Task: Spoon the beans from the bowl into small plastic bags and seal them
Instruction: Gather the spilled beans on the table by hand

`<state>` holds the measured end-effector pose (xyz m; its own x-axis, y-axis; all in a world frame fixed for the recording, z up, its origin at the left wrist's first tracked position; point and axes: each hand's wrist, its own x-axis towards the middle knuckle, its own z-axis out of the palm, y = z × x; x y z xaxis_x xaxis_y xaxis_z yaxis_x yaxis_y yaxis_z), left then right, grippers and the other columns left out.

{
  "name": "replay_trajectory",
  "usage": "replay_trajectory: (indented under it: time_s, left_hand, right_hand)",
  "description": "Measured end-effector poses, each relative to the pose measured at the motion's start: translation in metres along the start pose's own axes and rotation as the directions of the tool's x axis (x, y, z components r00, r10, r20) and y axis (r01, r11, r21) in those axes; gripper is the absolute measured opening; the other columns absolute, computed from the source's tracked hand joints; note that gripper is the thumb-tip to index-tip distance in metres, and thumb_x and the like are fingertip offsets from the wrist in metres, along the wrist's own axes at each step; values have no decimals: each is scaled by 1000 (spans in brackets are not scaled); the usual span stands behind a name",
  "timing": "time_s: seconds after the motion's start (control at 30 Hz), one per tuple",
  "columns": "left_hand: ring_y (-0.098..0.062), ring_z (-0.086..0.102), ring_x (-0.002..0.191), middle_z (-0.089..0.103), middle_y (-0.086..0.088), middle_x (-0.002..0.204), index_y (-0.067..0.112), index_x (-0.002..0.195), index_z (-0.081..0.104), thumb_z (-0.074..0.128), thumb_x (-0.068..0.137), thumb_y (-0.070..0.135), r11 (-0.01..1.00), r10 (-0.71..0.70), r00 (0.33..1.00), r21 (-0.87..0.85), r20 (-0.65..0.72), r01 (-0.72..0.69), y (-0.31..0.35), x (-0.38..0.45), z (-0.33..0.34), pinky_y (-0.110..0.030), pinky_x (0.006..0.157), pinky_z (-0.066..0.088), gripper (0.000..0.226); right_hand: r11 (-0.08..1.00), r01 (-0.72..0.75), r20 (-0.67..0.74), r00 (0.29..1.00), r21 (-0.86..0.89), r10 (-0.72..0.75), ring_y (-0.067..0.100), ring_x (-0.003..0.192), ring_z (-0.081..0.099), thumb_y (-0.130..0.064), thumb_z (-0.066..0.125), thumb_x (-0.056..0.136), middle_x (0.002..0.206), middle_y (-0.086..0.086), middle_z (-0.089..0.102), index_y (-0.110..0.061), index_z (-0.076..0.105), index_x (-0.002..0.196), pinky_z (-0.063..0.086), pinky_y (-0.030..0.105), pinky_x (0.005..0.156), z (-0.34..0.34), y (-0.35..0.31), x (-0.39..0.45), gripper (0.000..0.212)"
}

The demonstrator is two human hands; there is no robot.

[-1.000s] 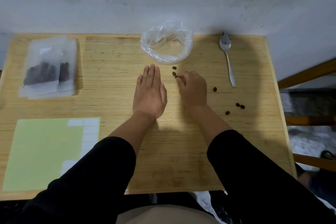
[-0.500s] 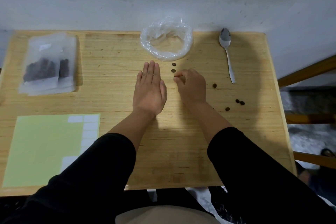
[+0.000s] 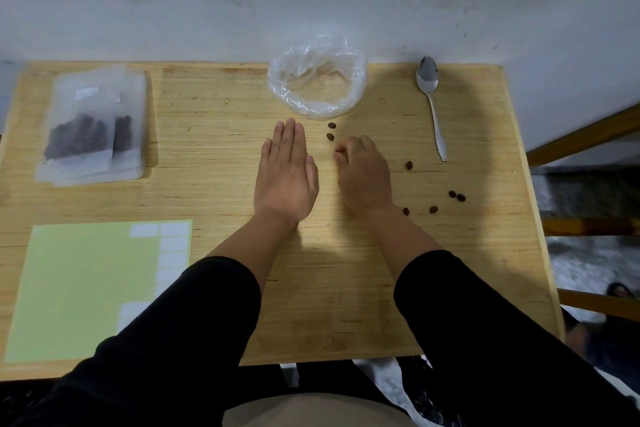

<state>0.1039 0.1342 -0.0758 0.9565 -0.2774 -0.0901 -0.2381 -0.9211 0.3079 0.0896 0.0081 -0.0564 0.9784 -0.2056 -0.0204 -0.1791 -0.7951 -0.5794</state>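
Two beans [image 3: 331, 131] lie just beyond both hands [image 3: 363, 173].

Long black sleeves [image 3: 194, 329] pushed up to mid-forearm, bare left hand [image 3: 285, 177] and right hand [image 3: 363, 177], beige garment [image 3: 311, 411] at 6 o'clock.

I see loose brown beans [image 3: 330, 131] scattered right of centre on the table, a crumpled clear plastic bag [image 3: 317, 78] lying open at the far edge, filled bags [image 3: 91, 121] stacked far left, a spoon [image 3: 431, 97] lying far right.

Dim, soft overhead light; rounded shadow on table [image 3: 450, 288], wide-angle edges bowed.
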Motion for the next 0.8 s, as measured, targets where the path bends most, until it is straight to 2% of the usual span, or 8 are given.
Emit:
replay_trajectory:
  time_s: [0.1,0.17,0.27,0.37,0.43,0.57,0.7,0.8]
  left_hand:
    - [-19,-7,146,1,-9,159,6,149,4,17,100,28,1000,-2,1000,-5,2,2,0,0,0,-34,119,-4,56]
    - [-19,-7,146,1,-8,159,6,149,3,17,100,28,1000,-1,1000,-16,3,1,-1,0,0,-34,119,-4,56]
    - [-18,-8,146,0,-7,159,7,149,3,16,99,28,1000,-4,1000,-24,1,4,-1,0,0,-33,118,-5,56]
    - [-18,-8,146,1,-8,159,7,149,3,16,99,29,1000,-2,1000,-12,-5,2,-1,-1,0,-33,118,-5,56]
    - [-18,-8,146,1,-8,159,7,150,4,14,99,29,1000,-3,1000,-9,-5,3,-1,0,1,-33,119,-5,56]
    - [-18,-7,146,2,-7,159,7,150,4,5,95,34,1000,1,1000,1,-7,-1,-1,0,2,-34,119,-3,61]
    - [-18,-7,146,2,-8,159,7,150,4,5,94,34,1000,7,1000,11,-2,-7,-2,1,3,-34,119,-3,62]
    - [-19,-6,146,3,-8,159,7,150,5,5,94,33,1000,6,1000,9,-2,-6,-2,1,2,-34,119,-2,62]
  right_hand:
    - [999,-40,14,999,15,40,22,88,54,-14,51,92,102,10,57,-3,60,101,39,27,75,-2,-4,1,17]
    - [967,-179,18,984,184,178,15,85,50,-15,49,92,97,4,56,-7,58,98,37,22,73,-9,-10,4,13]
    - [613,-450,200,879,649,433,8,62,46,-17,42,92,69,-5,51,-16,51,79,37,21,58,-23,-13,9,16]
    - [246,-492,338,812,835,476,12,57,48,-7,39,90,64,2,54,-10,52,71,38,25,52,-29,-12,13,24]
    - [321,-501,322,820,804,473,11,58,49,-7,36,93,68,1,55,-10,56,78,40,22,50,-28,-12,15,25]
    - [795,-349,130,935,496,329,0,60,49,-23,48,93,69,-11,59,-18,68,92,43,19,63,-20,-9,20,21]
    - [908,-233,66,972,348,225,7,87,62,-21,64,84,96,-1,71,-14,72,101,46,24,89,-12,-8,28,20]
    - [950,-185,44,983,251,180,15,96,63,-20,66,82,102,4,71,-13,73,100,45,27,92,-5,-8,32,20]
